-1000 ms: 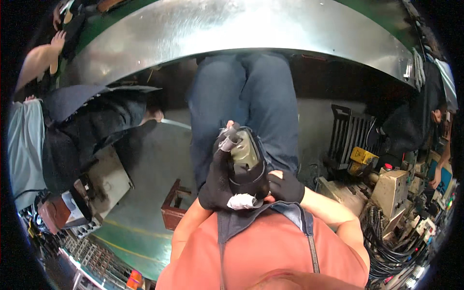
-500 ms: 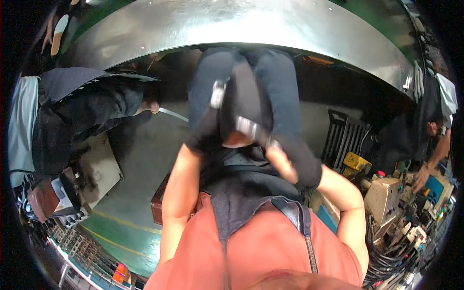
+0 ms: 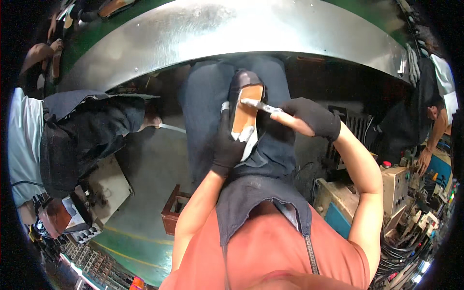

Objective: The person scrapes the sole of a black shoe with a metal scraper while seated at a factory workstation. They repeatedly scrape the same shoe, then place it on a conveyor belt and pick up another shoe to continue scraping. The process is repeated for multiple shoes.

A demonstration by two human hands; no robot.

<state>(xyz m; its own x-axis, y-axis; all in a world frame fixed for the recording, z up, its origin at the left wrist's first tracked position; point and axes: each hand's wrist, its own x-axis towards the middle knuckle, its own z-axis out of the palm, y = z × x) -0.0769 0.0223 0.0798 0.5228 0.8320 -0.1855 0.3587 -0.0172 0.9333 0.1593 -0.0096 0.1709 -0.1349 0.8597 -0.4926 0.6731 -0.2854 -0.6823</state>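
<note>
Nearest us, our orange shirt (image 3: 270, 256) and the dark apron bib (image 3: 256, 198) fill the lower frame, both bare forearms rising from it. Our left hand (image 3: 226, 145), in a black glove, is closed around the near end of a shoe (image 3: 245, 108) that rests sole-up on our lap against the dark trousers (image 3: 205, 106); thumb and fingers wrap the heel part, where a bit of white material shows under the grip. The shoe points away from us, its tan sole facing up, its dark toe toward the metal edge ahead. Our right hand (image 3: 309, 116), also in a black glove, is closed on a slim metal tool (image 3: 256, 104), pinched between the fingers, its tip lying across the sole near the front part; it appears to touch the sole, though we cannot tell for sure. Down to the left on the green floor (image 3: 145, 159) stands a small reddish-brown box (image 3: 171, 212). To the right sit beige and blue machine housings (image 3: 391, 183) with cable bundles. Farther out, a broad curved sheet-metal surface (image 3: 232, 34) spans the frame above our knees. At left a person in a dark apron (image 3: 82, 130) sits beside us; at the far right another person (image 3: 435, 111) bends over equipment.
</note>
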